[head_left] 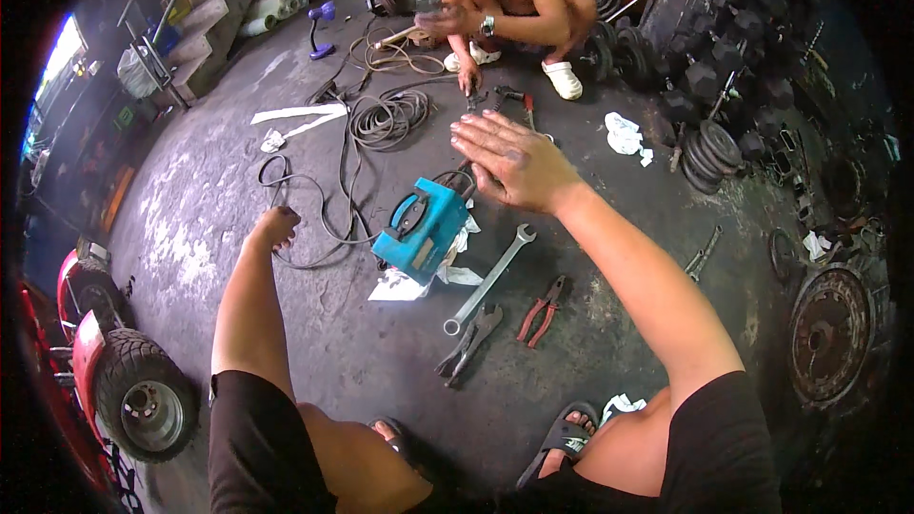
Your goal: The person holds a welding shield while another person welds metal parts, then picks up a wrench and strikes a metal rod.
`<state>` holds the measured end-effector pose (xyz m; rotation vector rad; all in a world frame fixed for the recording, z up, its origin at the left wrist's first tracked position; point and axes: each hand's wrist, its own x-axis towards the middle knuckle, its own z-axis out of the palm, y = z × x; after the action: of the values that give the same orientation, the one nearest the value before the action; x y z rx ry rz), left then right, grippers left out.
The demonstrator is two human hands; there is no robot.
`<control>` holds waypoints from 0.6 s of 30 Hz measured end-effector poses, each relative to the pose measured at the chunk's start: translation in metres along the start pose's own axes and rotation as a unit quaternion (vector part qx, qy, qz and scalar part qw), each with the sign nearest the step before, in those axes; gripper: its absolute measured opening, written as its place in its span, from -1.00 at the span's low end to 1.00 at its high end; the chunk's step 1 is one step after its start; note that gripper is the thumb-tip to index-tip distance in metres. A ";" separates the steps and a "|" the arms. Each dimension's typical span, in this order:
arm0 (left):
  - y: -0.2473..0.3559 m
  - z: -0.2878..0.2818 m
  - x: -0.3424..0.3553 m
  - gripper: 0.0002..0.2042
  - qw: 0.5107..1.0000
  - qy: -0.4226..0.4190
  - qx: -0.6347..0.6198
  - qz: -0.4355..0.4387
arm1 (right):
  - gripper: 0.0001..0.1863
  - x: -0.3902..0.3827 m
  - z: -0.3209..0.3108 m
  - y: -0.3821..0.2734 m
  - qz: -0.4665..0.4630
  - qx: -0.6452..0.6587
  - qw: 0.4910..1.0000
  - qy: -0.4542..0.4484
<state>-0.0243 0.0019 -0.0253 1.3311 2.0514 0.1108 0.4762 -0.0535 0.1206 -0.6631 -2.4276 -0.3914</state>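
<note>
My left hand (278, 227) is low at the left with curled fingers, against a loop of dark cable (345, 198); its grip is unclear. My right hand (503, 157) is raised with fingers stretched out and grimy, above a cable behind a teal boxy machine (419, 233). That machine rests on white paper or rag (398, 287). In front lie a long combination wrench (490, 276), grey pliers (468, 346) and red-handled pliers (543, 312).
A crouching person (505, 0) handles tools among cable coils (386, 119). A red kart with a wheel (143, 400) stands at left. Weights (705, 157) and a large rusty disc (824, 333) line the right. Stairs (205, 29) are at back left.
</note>
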 end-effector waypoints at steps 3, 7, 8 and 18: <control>-0.001 0.001 0.012 -0.72 0.999 -0.004 -0.009 -0.031 | -0.56 0.002 -0.003 0.002 0.017 -0.036 0.999 -0.008; -0.001 0.000 0.015 -0.76 0.999 -0.045 -0.011 -0.014 | -0.56 0.002 0.004 -0.004 0.012 -0.025 1.000 -0.013; -0.001 0.000 0.013 -0.77 0.999 -0.035 -0.012 -0.003 | -0.56 0.001 0.007 -0.007 0.017 -0.015 0.999 -0.026; 0.006 -0.003 0.007 -0.71 0.999 -0.043 -0.014 -0.013 | -0.55 -0.005 0.027 -0.019 -0.036 0.021 0.999 -0.031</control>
<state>-0.0228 0.0115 -0.0241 1.2708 1.9878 0.0689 0.4568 -0.0597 0.0938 -0.5778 -2.5170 -0.3526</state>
